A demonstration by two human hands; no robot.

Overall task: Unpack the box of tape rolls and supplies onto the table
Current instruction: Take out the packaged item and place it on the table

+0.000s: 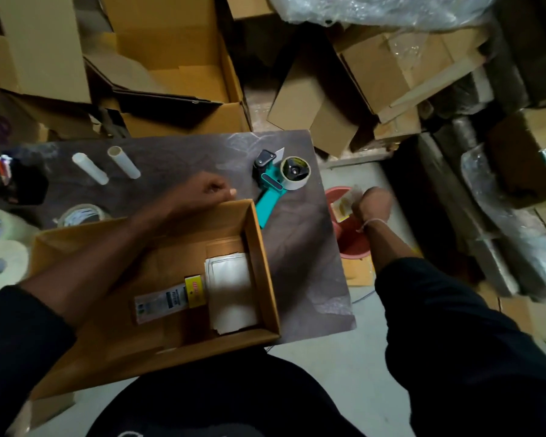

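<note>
From my remote seat I see the open cardboard box sitting on the near part of the dark table, its near end hanging past the table's front edge. Inside it lie a stack of white sheets against the right wall and, just beside them on the left, a flat packaged item with a yellow label. My left hand reaches across the box to its far rim, fingers curled with the thumb pointing right; I cannot tell whether it pinches anything or grips the rim itself (the frame is blurred there). My right hand is off the table's right side, above a red bucket on the floor, fingers closed around a small yellowish packet. On the table beyond the box rests a teal tape dispenser loaded with a roll, its handle lying just beside the box's far right corner. Further left lie two pale tubes, side by side and apart. At the table's left edge are several clear tape rolls, one partly hidden behind the box, and a dark holder with pens. Cardboard cartons and plastic wrap crowd the floor behind.
</note>
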